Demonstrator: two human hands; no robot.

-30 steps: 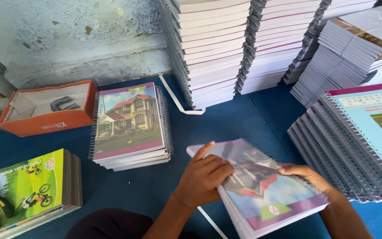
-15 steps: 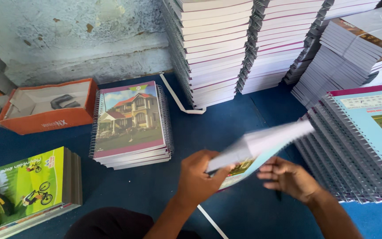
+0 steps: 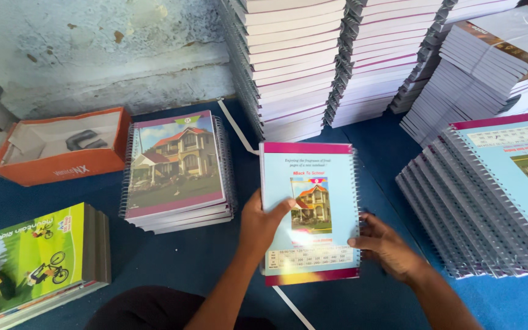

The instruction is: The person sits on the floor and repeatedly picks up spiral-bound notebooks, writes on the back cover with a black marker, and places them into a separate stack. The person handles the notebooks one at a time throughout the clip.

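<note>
A spiral notebook lies back cover up, light blue with a magenta band and a small house picture, its wire binding on the right. My left hand grips its left edge, thumb on the cover. My right hand holds its lower right edge by the binding. To the left sits a short stack of notebooks with a house photo on top. On the right lies a fanned row of notebooks showing the same blue back cover.
Tall stacks of spiral notebooks rise at the back against a worn wall. An orange cardboard box holds a dark object at the left. A pile of green books with a cyclist picture lies at bottom left. A white strap crosses the blue cloth.
The notebook lay front cover up under both hands, was lifted and turned over in the air, and now rests back cover up, held at both sides.
</note>
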